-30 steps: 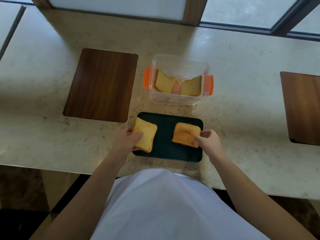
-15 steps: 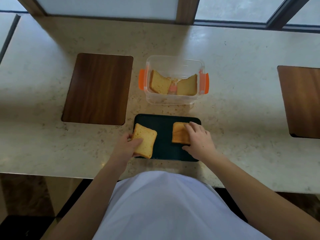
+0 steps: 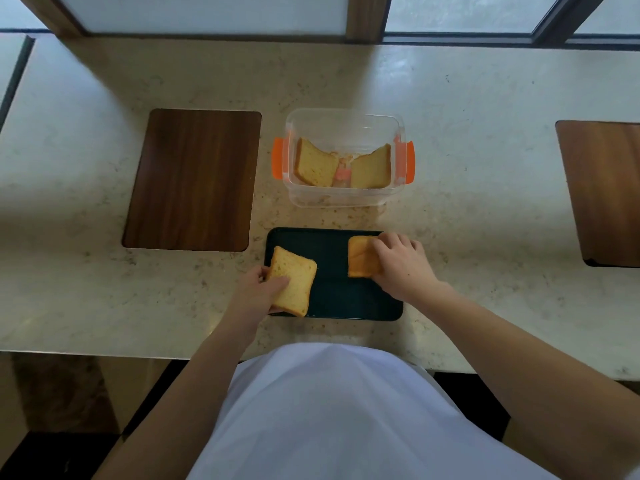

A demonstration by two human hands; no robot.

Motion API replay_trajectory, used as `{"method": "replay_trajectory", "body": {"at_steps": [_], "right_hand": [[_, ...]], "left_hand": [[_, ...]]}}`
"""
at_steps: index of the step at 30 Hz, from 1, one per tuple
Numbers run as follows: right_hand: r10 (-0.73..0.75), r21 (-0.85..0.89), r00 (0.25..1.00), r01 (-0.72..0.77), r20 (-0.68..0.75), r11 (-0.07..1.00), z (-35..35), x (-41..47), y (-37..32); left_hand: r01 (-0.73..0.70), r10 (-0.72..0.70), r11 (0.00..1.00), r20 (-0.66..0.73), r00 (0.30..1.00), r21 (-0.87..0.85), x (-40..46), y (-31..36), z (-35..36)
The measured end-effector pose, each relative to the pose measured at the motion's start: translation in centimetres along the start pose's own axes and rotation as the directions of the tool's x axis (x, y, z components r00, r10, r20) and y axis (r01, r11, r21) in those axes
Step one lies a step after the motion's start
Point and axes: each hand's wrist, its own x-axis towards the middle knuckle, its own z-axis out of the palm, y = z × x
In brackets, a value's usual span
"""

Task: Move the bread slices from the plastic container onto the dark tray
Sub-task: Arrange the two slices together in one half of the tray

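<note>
A person in a white top stands at a pale speckled worktop (image 3: pixel 104 299), both arms reaching forward over a dark tray (image 3: pixel 332 299) that lies close to the near edge.

The left hand (image 3: pixel 258 294) grasps a bread slice (image 3: pixel 293 280) by its near left side, thumb on top and fingers underneath. That slice sits tilted over the tray's left end, its left edge hanging past the rim; whether its far corner touches the tray I cannot tell.

The right hand (image 3: pixel 401 263) rests on a second slice (image 3: pixel 360 256) at the tray's right far corner, fingers curled over its right half and covering it. This slice looks thicker, or folded, and appears to lie on the tray. Whether the fingers are gripping it or only pressing down I cannot tell.

Just beyond the tray stands a clear plastic tub (image 3: pixel 344 121) with orange clips (image 3: pixel 277 157) on both short sides and no lid on it. Two more slices remain inside: one (image 3: pixel 315 164) leans against the left wall, the other (image 3: pixel 372 168) against the right, their bottoms meeting near the middle with crumbs between them.

To the left of the tub and tray lies a dark wooden board (image 3: pixel 194 178), apart from both. Another wooden board (image 3: pixel 602 192) lies far off at the right edge of view. A window frame runs along the back of the worktop.
</note>
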Motion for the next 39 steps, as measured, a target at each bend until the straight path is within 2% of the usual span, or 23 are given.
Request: {"method": "replay_trajectory", "body": {"at_steps": [10,13,15,17,20,23,25,27,31,33,36,39], "right_hand": [[0.054,0.035,0.999,-0.054,0.006,0.998,-0.7,0.7,0.4],[0.152,0.206,0.987,-0.138,-0.055,0.969,-1.0,-0.6,-0.6],[0.218,0.414,0.972,-0.162,-0.090,0.896,-1.0,-1.8,-1.8],[0.269,0.674,0.963,-0.211,0.019,0.708,-1.2,-2.6,-3.0],[0.278,0.910,0.922,-0.339,0.270,0.238,-1.7,-3.5,-4.4],[0.207,0.887,0.871,-0.396,0.445,-0.238,-1.2,-4.2,-4.9],[0.165,0.835,0.871,-0.366,0.463,-0.412,-0.9,-4.8,-4.8],[0.140,0.835,0.891,-0.338,0.433,-0.433,-0.9,-5.3,-4.3],[0.068,0.937,0.945,-0.306,0.321,-0.171,-1.8,-6.6,-2.9],[0.037,0.953,0.955,-0.288,0.293,-0.097,-2.3,-7.1,-2.4],[0.055,0.959,0.961,-0.265,0.272,-0.102,-2.8,-7.6,-1.8],[0.107,0.949,0.956,-0.251,0.275,-0.192,-2.9,-8.0,-1.5]], "left_hand": [[-0.045,0.042,0.987,0.021,0.999,0.152,0.0,0.6,1.5],[-0.057,0.049,0.987,0.056,0.997,0.148,-0.2,0.4,2.0],[-0.065,0.055,0.987,0.077,0.996,0.147,-0.3,0.6,2.4],[-0.083,0.068,0.985,0.098,0.993,0.151,-0.2,0.9,2.7],[-0.122,0.101,0.984,0.160,0.982,0.131,-0.4,1.5,3.4],[-0.163,0.132,0.980,0.240,0.962,0.117,-0.6,2.2,4.0],[-0.211,0.163,0.969,0.311,0.936,0.125,-0.7,2.3,4.2],[-0.264,0.179,0.952,0.415,0.892,0.157,-0.7,2.4,4.3],[-0.389,0.135,0.861,0.591,0.795,0.326,-0.9,3.0,4.4],[-0.439,0.121,0.805,0.613,0.781,0.400,-0.6,3.4,4.7],[-0.420,0.097,0.818,0.625,0.775,0.394,-0.2,4.2,5.2],[-0.247,0.053,0.946,0.655,0.754,0.208,0.2,4.1,5.4]]}}
